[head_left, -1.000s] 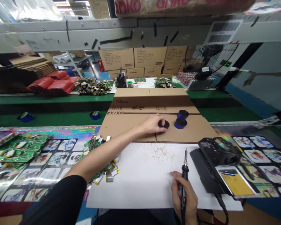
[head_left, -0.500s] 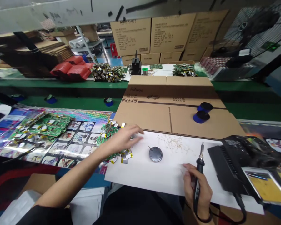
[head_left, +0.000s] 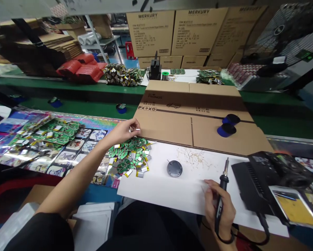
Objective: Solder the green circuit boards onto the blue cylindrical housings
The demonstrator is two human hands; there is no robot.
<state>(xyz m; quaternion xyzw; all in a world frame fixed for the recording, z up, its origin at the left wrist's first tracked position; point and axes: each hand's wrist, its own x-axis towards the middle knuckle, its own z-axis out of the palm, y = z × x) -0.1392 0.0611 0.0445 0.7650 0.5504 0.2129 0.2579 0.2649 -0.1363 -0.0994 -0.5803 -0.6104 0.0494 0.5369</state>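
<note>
Merkury cartons (head_left: 151,33) stack up along the far side, with red bags (head_left: 79,71) and a green-topped bench (head_left: 67,89) running across in front of them, and I'm looking straight down onto the work now. Left hand (head_left: 122,130) is out at the edge of the flattened cardboard carton (head_left: 166,122), thumb and fingers pressed together in a pinch on a small silvery-white piece (head_left: 134,130), too small for me to identify from here. Just below that pinch sits a heap of round green circuit boards (head_left: 128,155), wired to little silver pouch batteries, right at the border between the white paper sheet (head_left: 156,195) and a holographic printed sheet (head_left: 93,124). Some of those batteries lie along the paper's near corner, so that pile is hugging the edge. Right hand (head_left: 219,205) is wrapped around a soldering iron (head_left: 221,190), tip up, resting low on the paper beside the black soldering station (head_left: 271,177). Between the two hands I've got a stretch of white paper, holding a round metal tin (head_left: 174,168) and a scatter of wire clippings (head_left: 193,157). Up on the cardboard, two blue-and-black round holders (head_left: 228,129) sit well off to the right.
</note>
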